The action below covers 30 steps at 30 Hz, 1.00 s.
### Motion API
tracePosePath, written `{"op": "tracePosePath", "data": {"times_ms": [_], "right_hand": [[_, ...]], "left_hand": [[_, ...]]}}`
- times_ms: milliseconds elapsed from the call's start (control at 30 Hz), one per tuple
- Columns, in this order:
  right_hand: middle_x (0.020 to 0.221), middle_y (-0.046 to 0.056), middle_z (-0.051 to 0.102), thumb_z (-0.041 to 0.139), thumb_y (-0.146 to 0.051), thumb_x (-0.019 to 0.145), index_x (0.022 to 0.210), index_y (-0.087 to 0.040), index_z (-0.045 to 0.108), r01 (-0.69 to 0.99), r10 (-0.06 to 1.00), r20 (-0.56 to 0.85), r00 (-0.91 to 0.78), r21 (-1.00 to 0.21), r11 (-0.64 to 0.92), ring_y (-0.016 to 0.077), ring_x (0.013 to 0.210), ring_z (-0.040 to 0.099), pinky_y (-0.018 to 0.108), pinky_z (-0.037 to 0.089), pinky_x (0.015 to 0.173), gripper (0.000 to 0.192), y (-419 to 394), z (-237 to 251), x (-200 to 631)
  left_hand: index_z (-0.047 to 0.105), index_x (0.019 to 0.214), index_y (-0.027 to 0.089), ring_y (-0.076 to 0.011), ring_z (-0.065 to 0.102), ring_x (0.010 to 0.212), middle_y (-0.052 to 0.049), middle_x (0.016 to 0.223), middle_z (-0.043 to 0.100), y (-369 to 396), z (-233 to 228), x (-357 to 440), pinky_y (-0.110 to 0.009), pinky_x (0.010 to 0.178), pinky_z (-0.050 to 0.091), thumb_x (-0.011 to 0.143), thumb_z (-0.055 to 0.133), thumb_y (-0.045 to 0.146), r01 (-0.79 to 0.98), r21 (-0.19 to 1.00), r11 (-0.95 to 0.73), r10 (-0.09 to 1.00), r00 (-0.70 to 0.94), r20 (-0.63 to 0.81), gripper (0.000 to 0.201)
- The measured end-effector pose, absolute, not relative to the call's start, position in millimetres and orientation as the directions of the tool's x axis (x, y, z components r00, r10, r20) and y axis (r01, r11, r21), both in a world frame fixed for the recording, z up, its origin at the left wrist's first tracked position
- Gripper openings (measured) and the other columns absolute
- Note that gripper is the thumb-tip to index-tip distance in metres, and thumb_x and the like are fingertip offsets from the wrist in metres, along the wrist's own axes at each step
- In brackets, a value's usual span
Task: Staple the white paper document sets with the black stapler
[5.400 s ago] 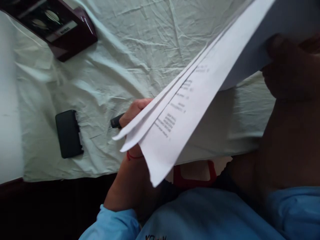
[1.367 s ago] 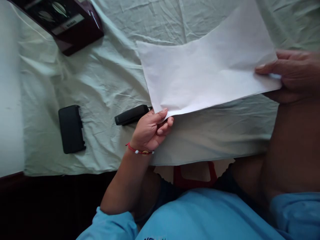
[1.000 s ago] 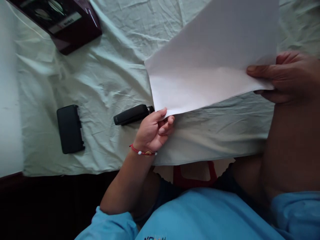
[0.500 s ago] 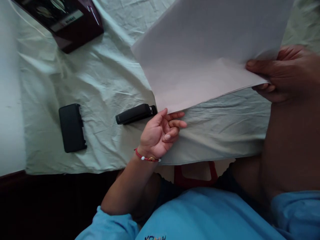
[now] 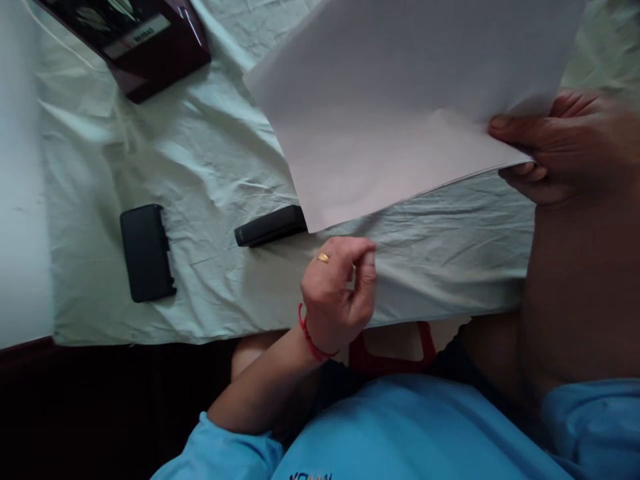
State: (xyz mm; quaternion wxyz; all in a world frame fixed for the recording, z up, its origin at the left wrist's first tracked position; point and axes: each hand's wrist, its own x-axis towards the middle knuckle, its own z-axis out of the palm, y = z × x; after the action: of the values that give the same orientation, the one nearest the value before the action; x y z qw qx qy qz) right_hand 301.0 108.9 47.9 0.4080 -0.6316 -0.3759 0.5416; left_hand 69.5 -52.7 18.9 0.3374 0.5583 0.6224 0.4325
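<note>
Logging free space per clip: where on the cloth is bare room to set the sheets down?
Bare cloth lies between the dark box, phone and stapler, and right of the left hand, under the paper held by the right hand.

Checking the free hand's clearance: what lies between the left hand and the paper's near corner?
Head view: only bare wrinkled cloth lies between the left hand and the paper; the black stapler lies off to the left.

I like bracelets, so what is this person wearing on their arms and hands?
The left hand has a thin red string bracelet at the wrist and a small gold ring. Both upper arms show short light blue sleeves. The right hand looks bare.
</note>
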Motion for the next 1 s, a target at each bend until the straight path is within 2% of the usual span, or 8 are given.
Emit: {"op": "tracePosePath", "data": {"times_ms": [133, 200, 300, 433, 533, 700, 867, 1000], "right_hand": [[0.066, -0.001, 0.047, 0.072, 0.002, 0.076, 0.072, -0.015, 0.063, 0.069, 0.897, -0.403, 0.179, -0.905, -0.42, 0.0029, 0.046, 0.035, 0.018, 0.016, 0.033, 0.02, 108.3, 49.3, 297.4], [0.067, -0.001, 0.046, 0.073, 0.001, 0.077, 0.072, -0.015, 0.062, 0.077, 0.895, -0.406, 0.187, -0.902, -0.426, 0.0032, 0.047, 0.036, 0.019, 0.015, 0.033, 0.02, 107.8, 49.7, 296.8], [0.066, -0.001, 0.046, 0.072, 0.003, 0.079, 0.071, -0.015, 0.061, 0.088, 0.892, -0.409, 0.194, -0.898, -0.431, 0.0032, 0.046, 0.034, 0.021, 0.014, 0.035, 0.022, 106.9, 50.2, 295.7], [0.066, 0.0, 0.045, 0.072, 0.004, 0.08, 0.072, -0.014, 0.062, 0.088, 0.885, -0.424, 0.192, -0.891, -0.446, 0.0036, 0.047, 0.033, 0.021, 0.013, 0.036, 0.022, 106.4, 51.8, 291.3], [0.064, -0.001, 0.043, 0.072, 0.003, 0.082, 0.071, -0.015, 0.063, 0.084, 0.883, -0.433, 0.18, -0.888, -0.452, 0.0024, 0.047, 0.032, 0.02, 0.015, 0.036, 0.023, 106.6, 51.1, 287.6], [0.062, -0.001, 0.047, 0.072, 0.004, 0.082, 0.074, -0.014, 0.066, 0.056, 0.899, -0.414, 0.144, -0.904, -0.425, 0.0025, 0.044, 0.032, 0.019, 0.019, 0.034, 0.021, 106.5, 45.0, 287.1], [0.062, -0.001, 0.047, 0.072, 0.003, 0.083, 0.072, -0.014, 0.066, 0.045, 0.903, -0.411, 0.121, -0.907, -0.419, 0.0029, 0.043, 0.032, 0.02, 0.018, 0.034, 0.021, 106.2, 43.1, 288.2], [0.062, -0.001, 0.047, 0.072, 0.004, 0.081, 0.072, -0.014, 0.064, 0.029, 0.899, -0.416, 0.139, -0.906, -0.423, 0.0028, 0.045, 0.033, 0.02, 0.019, 0.035, 0.022, 106.1, 44.9, 286.1]], "left_hand": [[0.079, 0.114, 0.025, -0.03, 0.072, 0.112, -0.016, 0.139, 0.074, -55.5, 10.7, 71.8, -0.043, 0.103, 0.055, 0.094, 0.073, 0.017, 0.566, 0.817, -0.108, 0.987, -0.039, 0.157, 0.022], [0.074, 0.128, 0.023, -0.0336, 0.072, 0.12, -0.02, 0.165, 0.056, -54.0, 8.5, 74.0, -0.046, 0.105, 0.054, 0.098, 0.07, 0.022, 0.605, 0.796, -0.026, 0.994, -0.071, 0.087, 0.03], [0.068, 0.14, 0.016, -0.041, 0.069, 0.129, -0.028, 0.178, 0.034, -52.2, 7.7, 77.3, -0.051, 0.104, 0.055, 0.1, 0.066, 0.025, 0.664, 0.738, 0.117, 0.99, -0.141, -0.031, 0.041], [0.077, 0.121, 0.019, -0.0404, 0.066, 0.139, -0.022, 0.171, 0.05, -52.8, 10.4, 73.0, -0.047, 0.106, 0.056, 0.095, 0.069, 0.017, 0.639, 0.762, 0.106, 0.989, -0.147, -0.015, 0.028], [0.079, 0.103, 0.024, -0.0316, 0.074, 0.124, -0.012, 0.14, 0.078, -50.2, 16.1, 55.8, -0.045, 0.11, 0.054, 0.095, 0.065, 0.011, 0.675, 0.731, -0.098, 0.98, -0.062, 0.188, 0.021], [0.073, 0.102, 0.026, -0.0268, 0.073, 0.117, -0.006, 0.117, 0.081, -28.6, 20.1, 10.9, -0.053, 0.116, 0.05, 0.103, 0.055, 0.011, 0.812, 0.579, -0.076, 0.792, -0.304, 0.529, 0.023], [0.072, 0.112, 0.022, -0.0309, 0.064, 0.137, -0.012, 0.129, 0.077, -4.8, 0.1, -19.6, -0.057, 0.125, 0.041, 0.112, 0.042, 0.026, 0.856, 0.514, 0.054, 0.825, -0.328, 0.46, 0.031], [0.072, 0.125, 0.022, -0.0351, 0.055, 0.151, -0.017, 0.143, 0.072, -0.2, -15.2, -23.4, -0.057, 0.131, 0.035, 0.104, 0.051, 0.022, 0.819, 0.552, 0.155, 0.922, -0.321, 0.217, 0.03]]}}
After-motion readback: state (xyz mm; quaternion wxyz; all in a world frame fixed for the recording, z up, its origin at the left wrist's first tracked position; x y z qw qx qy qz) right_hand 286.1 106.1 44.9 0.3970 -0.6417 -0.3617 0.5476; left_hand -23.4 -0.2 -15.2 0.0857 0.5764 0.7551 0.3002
